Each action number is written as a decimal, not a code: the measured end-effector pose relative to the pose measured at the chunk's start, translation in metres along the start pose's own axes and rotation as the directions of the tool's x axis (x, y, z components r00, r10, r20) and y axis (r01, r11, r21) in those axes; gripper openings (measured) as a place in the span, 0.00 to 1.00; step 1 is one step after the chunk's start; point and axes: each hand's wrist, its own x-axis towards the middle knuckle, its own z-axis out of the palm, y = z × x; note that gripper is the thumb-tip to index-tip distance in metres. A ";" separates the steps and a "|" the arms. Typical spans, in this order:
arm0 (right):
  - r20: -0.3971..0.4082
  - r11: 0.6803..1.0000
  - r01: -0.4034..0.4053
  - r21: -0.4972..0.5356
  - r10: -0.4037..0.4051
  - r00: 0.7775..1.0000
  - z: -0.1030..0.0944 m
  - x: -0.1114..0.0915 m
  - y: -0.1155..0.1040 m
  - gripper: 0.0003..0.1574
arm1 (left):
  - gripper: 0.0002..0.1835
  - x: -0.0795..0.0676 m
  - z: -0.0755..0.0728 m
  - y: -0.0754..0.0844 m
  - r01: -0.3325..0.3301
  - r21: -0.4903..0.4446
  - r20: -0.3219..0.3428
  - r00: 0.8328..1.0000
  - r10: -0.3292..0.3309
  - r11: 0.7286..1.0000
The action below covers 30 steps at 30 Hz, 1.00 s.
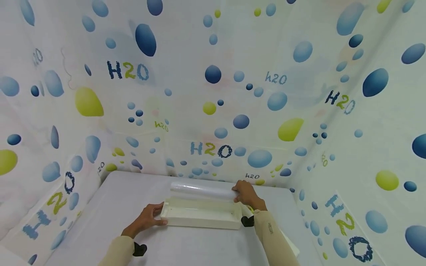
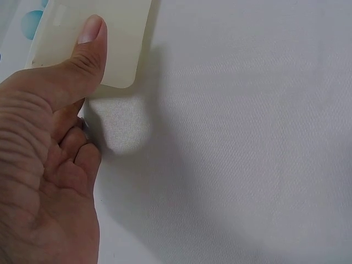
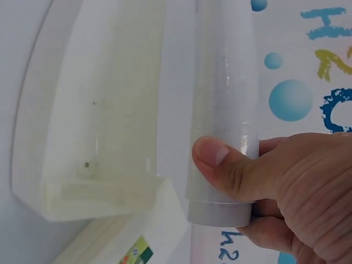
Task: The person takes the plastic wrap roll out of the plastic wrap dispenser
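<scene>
A long cream plastic cling-film dispenser base [image 1: 203, 222] lies open on the table, its hollow inside facing up. My left hand [image 1: 148, 217] grips its left end, and in the left wrist view the thumb [image 2: 91, 55] presses flat along the cream end. Behind the base lies a clear, shiny roll of cling film [image 1: 199, 190]. My right hand [image 1: 247, 194] holds this roll near its right end. In the right wrist view the thumb [image 3: 220, 165] lies across the film, close above the bare end of the core [image 3: 220, 213]; the other fingers are partly hidden behind the roll.
A cream piece with a green label [image 3: 165, 223] lies by the base's right end, partly under my right forearm. The white table [image 1: 133, 188] meets a curtain [image 1: 186, 111] printed with drops and "H2O" at the back and sides.
</scene>
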 end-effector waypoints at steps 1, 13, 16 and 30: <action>0.002 1.000 -0.005 0.004 0.005 1.000 0.001 0.004 0.000 0.31 | 0.49 0.000 0.000 0.000 0.000 -0.006 0.000 1.000 0.000 1.000; 0.042 0.999 -0.029 0.037 0.027 0.999 0.018 0.031 -0.003 0.30 | 0.49 0.000 0.010 -0.010 -0.049 -0.032 0.019 0.999 0.049 0.998; 0.059 0.997 -0.050 0.054 0.047 0.997 0.022 0.034 -0.004 0.29 | 0.49 -0.002 0.009 -0.007 -0.061 -0.052 0.025 0.998 0.063 0.997; 0.089 0.999 -0.033 0.000 0.033 0.996 0.044 0.052 -0.005 0.32 | 0.48 -0.003 -0.001 -0.003 -0.094 -0.047 0.004 0.996 0.095 0.994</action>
